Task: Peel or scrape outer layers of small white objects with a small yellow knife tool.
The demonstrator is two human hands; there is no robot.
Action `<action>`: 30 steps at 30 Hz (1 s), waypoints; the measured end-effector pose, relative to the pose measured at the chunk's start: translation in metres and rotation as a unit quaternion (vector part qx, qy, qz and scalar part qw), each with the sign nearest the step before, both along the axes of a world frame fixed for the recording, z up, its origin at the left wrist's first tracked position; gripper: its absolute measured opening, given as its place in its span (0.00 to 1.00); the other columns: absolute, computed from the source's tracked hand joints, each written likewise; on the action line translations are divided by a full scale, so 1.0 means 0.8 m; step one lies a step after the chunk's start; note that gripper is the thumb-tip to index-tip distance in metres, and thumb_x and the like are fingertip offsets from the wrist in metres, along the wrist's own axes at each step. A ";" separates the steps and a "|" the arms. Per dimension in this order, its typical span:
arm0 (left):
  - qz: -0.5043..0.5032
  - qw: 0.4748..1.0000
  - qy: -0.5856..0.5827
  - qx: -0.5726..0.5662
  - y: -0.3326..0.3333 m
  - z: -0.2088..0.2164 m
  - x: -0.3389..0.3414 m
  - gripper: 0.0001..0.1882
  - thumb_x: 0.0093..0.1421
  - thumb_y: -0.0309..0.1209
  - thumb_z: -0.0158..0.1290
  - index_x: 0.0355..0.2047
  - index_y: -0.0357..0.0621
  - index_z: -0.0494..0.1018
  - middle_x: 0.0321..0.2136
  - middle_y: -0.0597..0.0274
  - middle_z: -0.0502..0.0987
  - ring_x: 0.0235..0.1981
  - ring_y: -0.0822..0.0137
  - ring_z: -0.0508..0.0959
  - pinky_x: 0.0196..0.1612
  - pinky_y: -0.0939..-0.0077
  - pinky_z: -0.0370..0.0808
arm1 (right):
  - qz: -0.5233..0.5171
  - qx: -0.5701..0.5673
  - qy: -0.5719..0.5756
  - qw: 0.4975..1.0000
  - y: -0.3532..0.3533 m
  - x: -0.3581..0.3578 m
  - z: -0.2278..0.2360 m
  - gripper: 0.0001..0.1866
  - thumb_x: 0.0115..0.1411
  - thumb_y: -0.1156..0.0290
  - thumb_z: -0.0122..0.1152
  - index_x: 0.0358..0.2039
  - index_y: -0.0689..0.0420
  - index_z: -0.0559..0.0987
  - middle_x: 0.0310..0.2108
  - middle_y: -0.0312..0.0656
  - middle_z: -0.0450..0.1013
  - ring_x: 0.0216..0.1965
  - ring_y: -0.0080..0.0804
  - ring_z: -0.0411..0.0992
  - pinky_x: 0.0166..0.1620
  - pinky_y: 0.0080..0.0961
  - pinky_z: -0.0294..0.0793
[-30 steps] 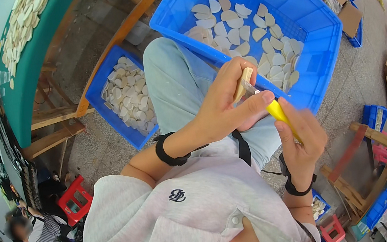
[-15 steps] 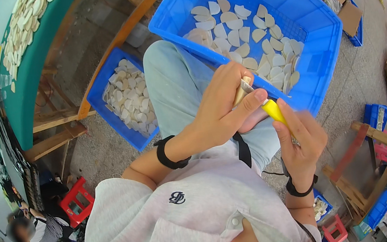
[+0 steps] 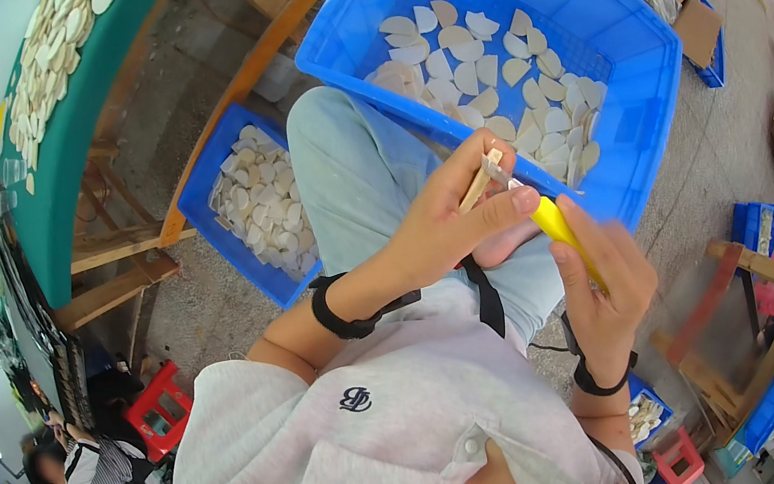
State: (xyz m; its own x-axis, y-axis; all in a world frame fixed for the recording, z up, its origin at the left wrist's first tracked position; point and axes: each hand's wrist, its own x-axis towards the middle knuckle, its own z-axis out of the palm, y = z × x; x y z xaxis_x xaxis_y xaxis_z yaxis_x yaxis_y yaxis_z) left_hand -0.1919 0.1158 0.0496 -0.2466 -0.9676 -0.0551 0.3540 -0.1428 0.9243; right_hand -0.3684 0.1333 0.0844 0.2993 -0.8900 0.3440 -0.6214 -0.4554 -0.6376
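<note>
My left hand is closed around a small cream-coloured piece, seen nearly edge-on. In my right hand is a knife with a yellow handle. Its short metal blade lies against the upper end of the cream piece, by my left thumb, which stretches toward the base of the handle. Both hands are above my lap, at the near edge of a large blue bin. Flat, pale half-round pieces are scattered over the bin's floor.
A smaller blue crate with many similar pieces stands on the floor at left. More pieces lie on a green-covered table. A red stool and a seated person are at lower left. Wooden frames stand at right.
The knife has shifted slightly down and right, and more of its yellow handle shows. The cream piece has turned a little in my left hand, which still grips it.
</note>
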 end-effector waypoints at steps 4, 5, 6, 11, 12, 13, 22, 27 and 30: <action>0.017 0.998 -0.054 -0.027 0.001 -0.001 0.000 0.12 0.58 0.38 0.51 0.29 0.45 0.61 0.24 0.69 0.59 0.27 0.75 0.58 0.30 0.80 0.56 | 0.004 0.022 0.022 1.000 0.001 -0.001 0.007 0.16 0.49 0.77 0.62 0.41 0.61 0.78 0.20 0.40 0.68 0.20 0.27 0.62 0.23 0.21 0.60; 0.015 0.998 -0.054 -0.026 0.002 -0.001 0.000 0.12 0.58 0.38 0.51 0.29 0.45 0.61 0.24 0.69 0.59 0.27 0.75 0.58 0.30 0.80 0.56 | 0.003 0.022 0.022 1.000 0.001 -0.002 0.005 0.16 0.49 0.77 0.62 0.41 0.61 0.78 0.20 0.40 0.68 0.20 0.27 0.62 0.23 0.21 0.60; 0.029 0.995 -0.084 -0.045 0.002 -0.001 0.000 0.12 0.58 0.38 0.50 0.28 0.44 0.62 0.24 0.67 0.60 0.27 0.72 0.59 0.31 0.78 0.57 | 0.006 0.002 0.023 1.000 0.000 -0.004 0.001 0.18 0.47 0.74 0.64 0.42 0.57 0.78 0.19 0.37 0.67 0.17 0.26 0.61 0.21 0.21 0.59; 0.052 0.983 -0.153 -0.086 0.003 -0.005 0.003 0.13 0.57 0.38 0.50 0.28 0.41 0.62 0.24 0.60 0.62 0.27 0.64 0.61 0.31 0.73 0.58 | 0.017 -0.022 0.020 0.999 -0.001 -0.005 -0.001 0.21 0.45 0.71 0.66 0.44 0.53 0.77 0.17 0.33 0.66 0.15 0.25 0.60 0.18 0.21 0.58; 0.064 0.976 -0.175 -0.113 0.003 -0.007 0.004 0.14 0.57 0.38 0.50 0.28 0.41 0.63 0.24 0.60 0.63 0.27 0.63 0.61 0.31 0.73 0.58 | 0.020 -0.027 0.033 0.999 -0.001 -0.005 -0.001 0.21 0.45 0.71 0.66 0.44 0.53 0.77 0.17 0.33 0.65 0.14 0.25 0.59 0.18 0.21 0.58; 0.074 0.968 -0.197 -0.139 0.002 -0.008 0.005 0.14 0.57 0.38 0.50 0.28 0.40 0.63 0.24 0.59 0.63 0.27 0.63 0.61 0.31 0.72 0.58 | 0.022 -0.031 0.047 0.998 0.000 -0.005 -0.001 0.22 0.45 0.71 0.66 0.44 0.53 0.77 0.16 0.33 0.64 0.14 0.25 0.59 0.18 0.22 0.57; 0.143 0.915 -0.306 -0.222 0.001 -0.013 0.005 0.15 0.56 0.39 0.52 0.24 0.39 0.65 0.22 0.58 0.64 0.25 0.62 0.62 0.28 0.72 0.58 | 0.008 -0.061 0.067 0.996 0.000 -0.001 -0.007 0.21 0.47 0.71 0.66 0.44 0.53 0.77 0.16 0.32 0.63 0.14 0.26 0.59 0.18 0.22 0.58; 0.074 0.981 -0.141 -0.110 0.002 -0.008 -0.002 0.12 0.57 0.38 0.46 0.25 0.43 0.62 0.22 0.66 0.60 0.24 0.69 0.59 0.27 0.77 0.56 | -0.070 -0.063 0.034 0.995 -0.002 0.002 -0.017 0.18 0.50 0.73 0.63 0.44 0.56 0.77 0.20 0.37 0.67 0.17 0.27 0.61 0.20 0.22 0.60; -0.004 0.994 0.098 0.046 -0.002 -0.008 0.004 0.15 0.58 0.43 0.39 0.24 0.45 0.61 0.22 0.67 0.60 0.23 0.71 0.59 0.26 0.78 0.56 | -0.099 -0.060 -0.028 0.993 -0.003 0.002 -0.010 0.16 0.53 0.75 0.60 0.44 0.61 0.76 0.24 0.41 0.71 0.19 0.24 0.62 0.22 0.19 0.60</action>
